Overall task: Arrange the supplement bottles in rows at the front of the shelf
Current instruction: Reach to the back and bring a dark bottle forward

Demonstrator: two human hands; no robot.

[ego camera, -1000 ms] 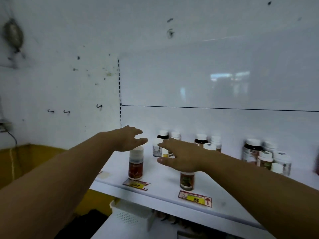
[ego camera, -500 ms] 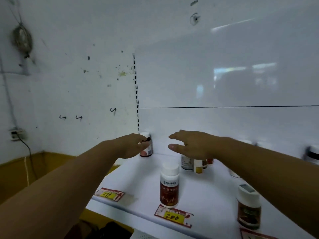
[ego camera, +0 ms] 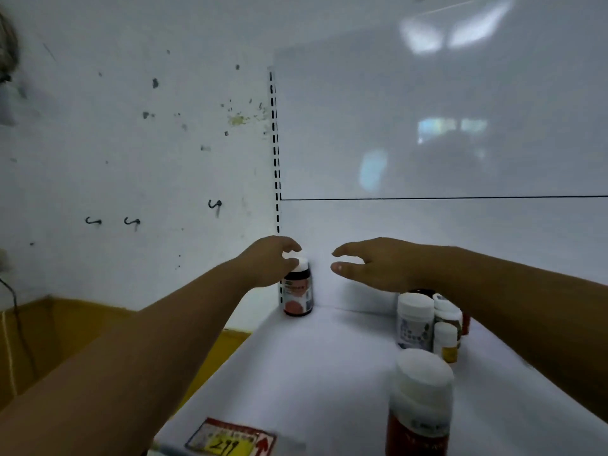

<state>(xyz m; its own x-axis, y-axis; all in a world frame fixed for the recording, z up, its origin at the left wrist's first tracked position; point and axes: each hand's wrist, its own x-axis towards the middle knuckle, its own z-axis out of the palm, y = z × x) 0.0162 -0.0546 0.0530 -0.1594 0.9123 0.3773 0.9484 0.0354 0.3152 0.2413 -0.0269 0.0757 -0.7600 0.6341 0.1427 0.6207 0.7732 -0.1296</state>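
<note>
A dark bottle [ego camera: 298, 292] with a white cap and a pink label stands upright in the back left corner of the white shelf [ego camera: 312, 373]. My left hand [ego camera: 268, 263] reaches to it, fingers and thumb curled round its cap. To the right of that bottle my right hand [ego camera: 378, 266] hovers with fingers stretched out, touching nothing. Under my right wrist stands a cluster of white-capped bottles [ego camera: 415, 320], among them a small yellow one [ego camera: 445, 344]. A red-labelled bottle [ego camera: 421, 406] stands alone near the shelf's front.
A red and yellow price tag [ego camera: 230, 439] sits on the shelf's front edge. A slotted upright [ego camera: 275, 143] runs up the back wall at the shelf's left end. Left of the shelf is a white wall with a yellow base [ego camera: 65, 330].
The view has moved closer and to the left. My left hand has closed round the corner bottle's cap. My right hand stays spread beside it.
</note>
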